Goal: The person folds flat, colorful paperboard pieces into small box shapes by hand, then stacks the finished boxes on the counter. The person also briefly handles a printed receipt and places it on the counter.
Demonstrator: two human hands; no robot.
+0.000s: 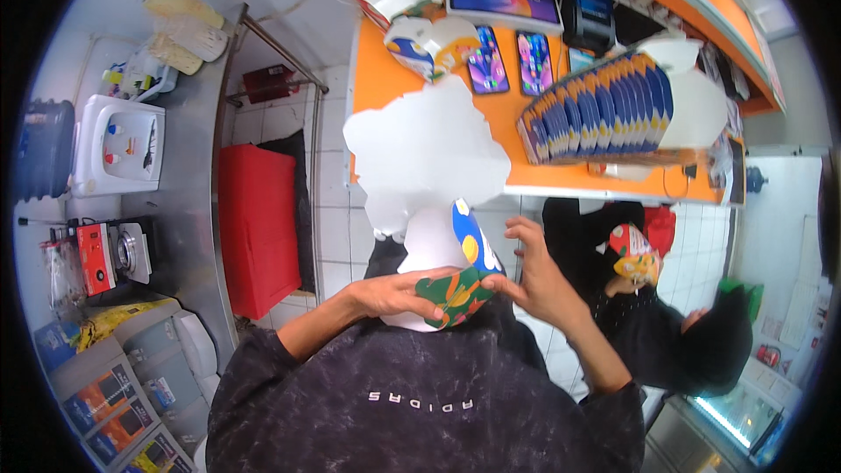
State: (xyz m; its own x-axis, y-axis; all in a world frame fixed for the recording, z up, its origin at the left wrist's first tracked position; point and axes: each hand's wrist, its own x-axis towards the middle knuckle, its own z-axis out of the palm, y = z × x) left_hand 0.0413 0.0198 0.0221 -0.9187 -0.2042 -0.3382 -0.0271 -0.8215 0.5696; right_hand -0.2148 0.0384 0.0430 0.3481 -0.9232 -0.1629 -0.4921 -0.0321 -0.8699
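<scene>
At the far left of the frame a white water dispenser [116, 144] stands on a grey steel worktop [188, 210], and a red crate [257, 228] sits just right of it on the tiled floor. In the lower middle, the person's left hand [394, 292] is closed on the lower edge of a paper box [447, 267], white inside and printed in blue, green and orange outside; the box is only half shaped. The right hand [534, 280] pinches the box's right side, thumb and first finger closed on the flap, the other fingers spread. A large flat white box blank [425, 153] hangs above, over the orange worktop [508, 114]. To the right, a row of folded boxes [596, 114] leans on that worktop, and another person [701, 333] sits at the lower right. The flap could probably tear or crease wrongly if the pinch presses too hard, because the paper looks thin.
</scene>
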